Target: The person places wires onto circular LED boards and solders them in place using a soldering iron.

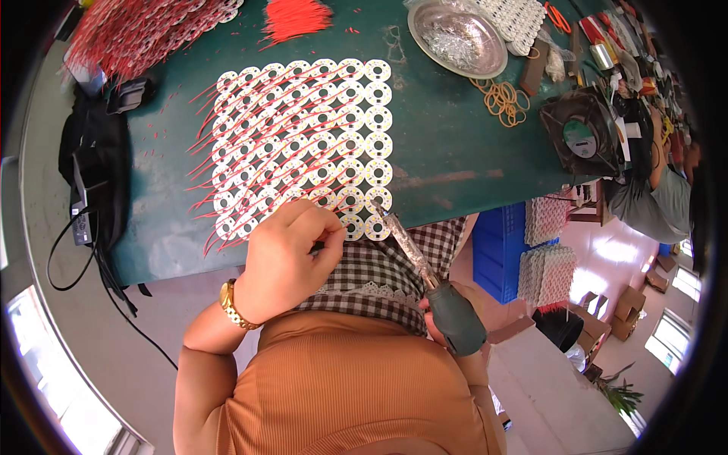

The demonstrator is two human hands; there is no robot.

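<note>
A square panel of round white LED circuit boards (378, 144) lies on the green table near its front edge. Thin red wires (265, 144) slant across most of its columns, while the rightmost column has none. My left hand (292, 254) is curled at the panel's lower edge with its fingertips pinched together; what they hold, if anything, is too small to make out. Gripped in my right hand (434, 327) is a soldering iron (455, 318) with a dark handle and a silvery, crusted barrel. Its tip is close to the lowest boards of the right column; contact cannot be told.
Red-wired boards (152, 34) and a bundle of red wires (297, 19) lie at the back. A metal bowl (459, 38), rubber bands (500, 102) and a fan (580, 136) are on the right. A power adapter (87, 182) sits left. Blue crates (497, 258) stand beyond the table; another person (652, 205) sits right.
</note>
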